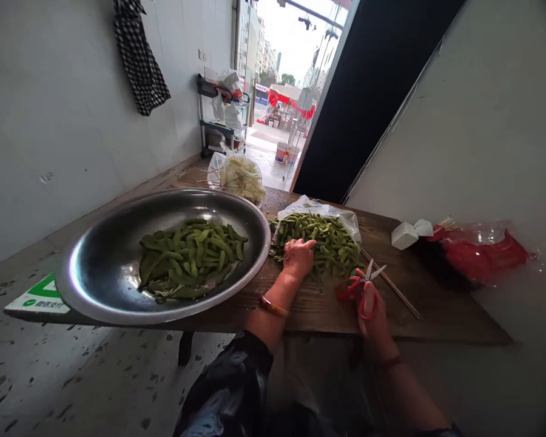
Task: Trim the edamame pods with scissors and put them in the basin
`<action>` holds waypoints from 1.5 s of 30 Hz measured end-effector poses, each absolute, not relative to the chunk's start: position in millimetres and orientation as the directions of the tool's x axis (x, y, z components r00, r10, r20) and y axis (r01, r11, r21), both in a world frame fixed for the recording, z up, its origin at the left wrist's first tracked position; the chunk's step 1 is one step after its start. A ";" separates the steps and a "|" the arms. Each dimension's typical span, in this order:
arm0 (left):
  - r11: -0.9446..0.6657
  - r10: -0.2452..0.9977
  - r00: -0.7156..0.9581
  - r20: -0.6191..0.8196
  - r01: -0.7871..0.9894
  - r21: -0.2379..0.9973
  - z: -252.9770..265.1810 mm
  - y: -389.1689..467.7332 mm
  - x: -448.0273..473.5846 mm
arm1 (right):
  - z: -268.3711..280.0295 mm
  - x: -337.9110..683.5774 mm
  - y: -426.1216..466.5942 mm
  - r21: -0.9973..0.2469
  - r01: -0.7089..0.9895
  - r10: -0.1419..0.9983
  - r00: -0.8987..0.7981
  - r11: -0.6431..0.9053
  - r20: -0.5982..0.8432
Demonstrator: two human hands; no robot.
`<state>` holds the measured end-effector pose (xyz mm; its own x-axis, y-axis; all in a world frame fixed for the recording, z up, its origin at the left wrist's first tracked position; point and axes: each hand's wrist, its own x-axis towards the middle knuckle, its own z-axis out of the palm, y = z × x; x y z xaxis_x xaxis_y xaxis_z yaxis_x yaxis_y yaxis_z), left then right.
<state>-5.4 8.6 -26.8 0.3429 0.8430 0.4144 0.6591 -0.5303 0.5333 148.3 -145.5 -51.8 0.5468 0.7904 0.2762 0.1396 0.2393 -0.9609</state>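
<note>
My left hand [299, 256] reaches into a heap of green edamame pods [318, 230] spilling from a clear plastic bag [348, 218]. Its fingers are bent and closed at the near left side of the heap; whatever lies between the fingertips is hidden. In my right hand [375, 315] is a pair of red-handled scissors [366, 284], blades spread apart and pointing away from me, just right of the heap. To the left stands a large steel basin [113, 243], tilted in view, with many edamame pods [193, 255] in its bottom.
Beneath everything is a dark wooden table [437, 303]. Thin wooden sticks [394, 285] lie right of the heap. A bag of pale food [241, 176] sits behind the basin. White boxes [404, 235] and red plastic packaging [486, 252] are at right; a green-white sign [40, 297] at left.
</note>
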 end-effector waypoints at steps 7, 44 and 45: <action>-0.507 0.860 0.264 0.436 0.537 0.675 -25.0 15.6 -2.4 | -44.6 148.7 -142.5 -0.973 -0.012 0.813 0.552 0.230 0.185; 0.132 0.917 0.389 0.087 -0.504 0.853 -29.3 -92.2 -34.7 | -31.2 119.3 -148.5 -0.691 0.607 0.825 0.100 0.392 0.556; 0.133 0.921 0.380 0.085 -0.513 0.848 -29.2 -92.7 -35.1 | -34.0 117.1 -146.7 -0.691 0.609 0.809 0.132 0.390 0.573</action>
